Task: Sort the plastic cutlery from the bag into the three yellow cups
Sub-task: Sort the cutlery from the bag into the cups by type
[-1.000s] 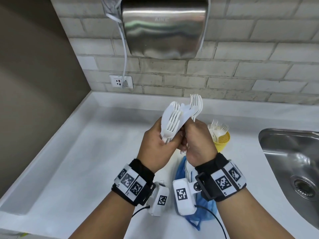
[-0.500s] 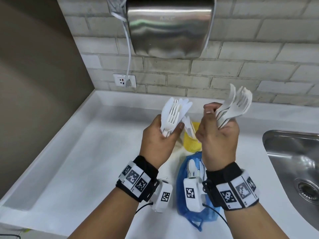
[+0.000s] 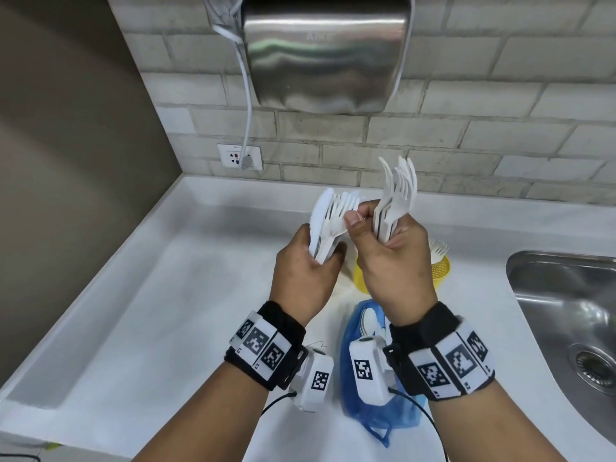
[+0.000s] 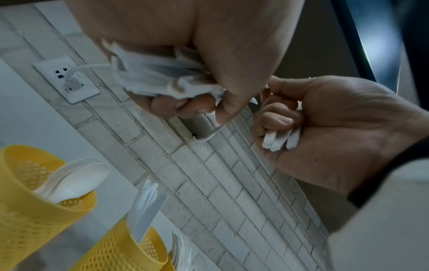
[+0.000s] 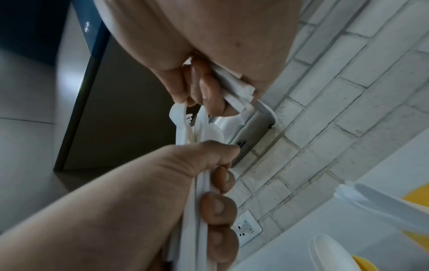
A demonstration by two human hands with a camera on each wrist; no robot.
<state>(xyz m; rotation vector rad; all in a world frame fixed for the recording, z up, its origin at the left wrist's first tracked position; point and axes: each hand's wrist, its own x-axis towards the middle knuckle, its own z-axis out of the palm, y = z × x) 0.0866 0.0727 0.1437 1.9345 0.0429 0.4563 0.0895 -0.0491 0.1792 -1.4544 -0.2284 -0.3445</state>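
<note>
My left hand is clenched around the handles of a mixed bundle of white plastic knives and forks, held upright above the white countertop and just left of the yellow perforated plastic cups, so the heads fan out for identification. My right hand, touching it, grips a stack of white plastic forks, tines up, probably collected as one batch for the fork cup. The blue plastic bag, nearer me than the cups, still shows a spoon.

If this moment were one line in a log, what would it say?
left hand: grips mixed cutlery | right hand: grips forks | blue bag: on counter | step: sorting
</note>
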